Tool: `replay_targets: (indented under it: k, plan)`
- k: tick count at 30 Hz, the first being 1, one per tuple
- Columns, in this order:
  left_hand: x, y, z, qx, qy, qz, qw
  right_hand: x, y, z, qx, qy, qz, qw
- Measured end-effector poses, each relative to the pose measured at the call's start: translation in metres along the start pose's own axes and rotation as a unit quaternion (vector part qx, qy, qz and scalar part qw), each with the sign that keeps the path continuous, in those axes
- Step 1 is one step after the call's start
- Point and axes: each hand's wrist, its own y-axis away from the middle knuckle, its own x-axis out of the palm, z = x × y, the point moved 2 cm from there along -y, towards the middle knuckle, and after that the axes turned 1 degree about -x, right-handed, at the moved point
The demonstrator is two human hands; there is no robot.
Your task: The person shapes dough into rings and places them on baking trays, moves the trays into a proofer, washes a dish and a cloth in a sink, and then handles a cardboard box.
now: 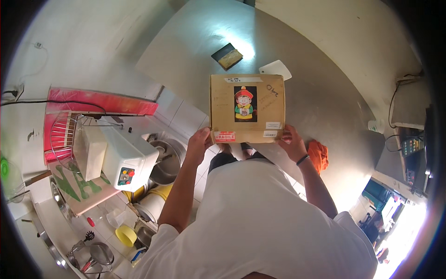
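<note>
A brown cardboard box point(223, 109) with a cartoon figure printed on a dark panel is held up in front of me, over the edge of the grey table. My left hand point(200, 142) grips its lower left corner, and my right hand point(292, 143), with a dark band on the wrist, grips the lower right corner. Red and white stickers mark the box's near edge. Just beyond it on the table lie a white card-like piece point(277, 69) and a dark-and-tan flat pad point(227, 56). By my right wrist sits a crumpled orange cloth point(318, 156).
The grey table point(320, 97) spreads ahead and right. On the left stand a white kitchen machine point(130, 158) with coloured buttons, a steel bowl point(165, 174), a wire rack point(65, 139) and a yellow bowl point(126, 235). Utensils and a strainer point(100, 255) lie at lower left.
</note>
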Motion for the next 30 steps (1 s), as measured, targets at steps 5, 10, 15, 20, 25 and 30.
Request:
replay_targets:
  k: [5, 10, 15, 20, 25, 30]
  plan:
    - [0.001, -0.003, 0.001, 0.03, 0.054, 0.03, 0.998, 0.003, -0.001, -0.009, 0.048, -0.124, 0.037, 0.99]
    - [-0.002, -0.002, 0.012, -0.003, 0.123, -0.004, 0.992, 0.005, -0.002, -0.01, 0.082, -0.173, 0.038, 0.981]
    - [0.002, 0.0, 0.029, 0.035, 0.132, -0.042, 0.99, 0.004, -0.001, -0.007, 0.093, -0.155, 0.027, 0.983]
    - [0.008, 0.003, 0.036, 0.06, 0.15, -0.064, 0.985, 0.003, -0.004, -0.01, 0.075, -0.158, 0.032, 0.984]
    - [-0.004, -0.001, 0.036, 0.028, 0.106, -0.018, 0.994, -0.003, -0.004, -0.001, 0.083, -0.138, 0.05, 0.986]
    - [-0.029, 0.002, 0.025, 0.011, 0.006, -0.01, 1.0, -0.008, -0.008, -0.018, 0.104, -0.187, 0.079, 0.973]
